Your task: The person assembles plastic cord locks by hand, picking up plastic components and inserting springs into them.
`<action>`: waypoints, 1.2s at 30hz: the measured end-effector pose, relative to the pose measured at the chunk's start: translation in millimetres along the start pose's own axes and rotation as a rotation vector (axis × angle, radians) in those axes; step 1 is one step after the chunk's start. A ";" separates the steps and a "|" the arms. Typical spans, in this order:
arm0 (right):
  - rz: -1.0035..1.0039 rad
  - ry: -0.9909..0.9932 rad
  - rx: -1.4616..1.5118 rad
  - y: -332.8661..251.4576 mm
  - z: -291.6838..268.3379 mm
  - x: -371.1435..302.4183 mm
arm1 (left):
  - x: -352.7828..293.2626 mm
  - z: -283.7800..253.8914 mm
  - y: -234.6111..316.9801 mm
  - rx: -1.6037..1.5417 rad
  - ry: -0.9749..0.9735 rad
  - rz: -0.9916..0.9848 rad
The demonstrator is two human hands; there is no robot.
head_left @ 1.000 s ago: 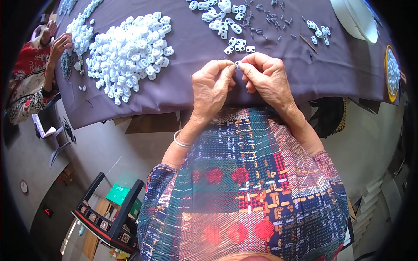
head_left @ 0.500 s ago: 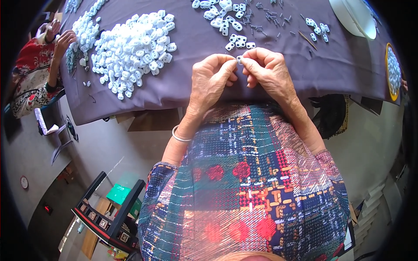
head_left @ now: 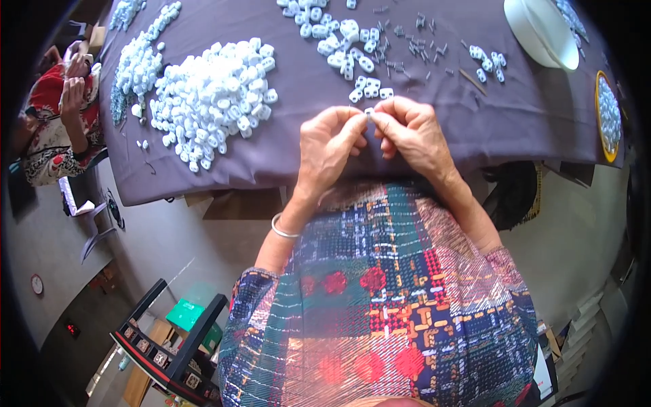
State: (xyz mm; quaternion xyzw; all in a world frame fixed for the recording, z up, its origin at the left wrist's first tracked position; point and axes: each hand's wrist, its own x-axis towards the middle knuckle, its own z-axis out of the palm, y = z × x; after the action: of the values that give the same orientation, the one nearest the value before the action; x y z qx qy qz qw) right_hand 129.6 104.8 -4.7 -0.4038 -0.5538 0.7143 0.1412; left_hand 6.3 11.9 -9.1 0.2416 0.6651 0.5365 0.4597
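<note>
The left hand (head_left: 331,146) and the right hand (head_left: 412,132) of the person meet close together above the near part of a table with a dark cloth (head_left: 515,129). Between their fingertips there is one small white piece (head_left: 369,111); the left thumb and first finger pinch it from one side, and the right thumb and first finger pinch it from the other side, so the opening of both hands is narrow. The fingertips cover a good part of this piece, and I cannot tell exactly how it is turned. The other fingers of both hands are bent inward. On the left wrist there is a light bracelet (head_left: 283,233). Just beyond the hands lies a short row of white pieces (head_left: 368,87), and farther away a looser group (head_left: 347,51) of similar ones. Beside this group, to the right, many small dark springs (head_left: 420,49) are scattered. A thin stick (head_left: 472,81) lies near a few white parts (head_left: 488,62). Farther right are a white bowl (head_left: 536,34) and a tray with yellow rim (head_left: 599,108), which is filled with small pale things. To the left is a big heap of white pieces (head_left: 210,102). At the far left, a co-worker's hand (head_left: 71,95) is raised beside the table.
</note>
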 end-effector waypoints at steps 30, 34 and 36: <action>0.005 0.015 0.091 -0.4 -4.7 -1.1 | 58.1 -23.3 9.3 0.613 0.382 0.571; 0.000 0.001 0.112 0.0 -3.9 -0.7 | 75.7 -20.4 14.5 0.939 0.355 0.645; 0.000 0.003 0.117 1.6 -5.0 -1.6 | 74.9 -19.6 11.8 0.996 0.326 0.697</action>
State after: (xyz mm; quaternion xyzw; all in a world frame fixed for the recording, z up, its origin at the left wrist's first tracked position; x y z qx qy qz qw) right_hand 134.7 106.6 -5.7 -0.3959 -0.5108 0.7449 0.1656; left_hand -47.2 66.9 -24.3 0.5443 0.7791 0.3106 -0.0171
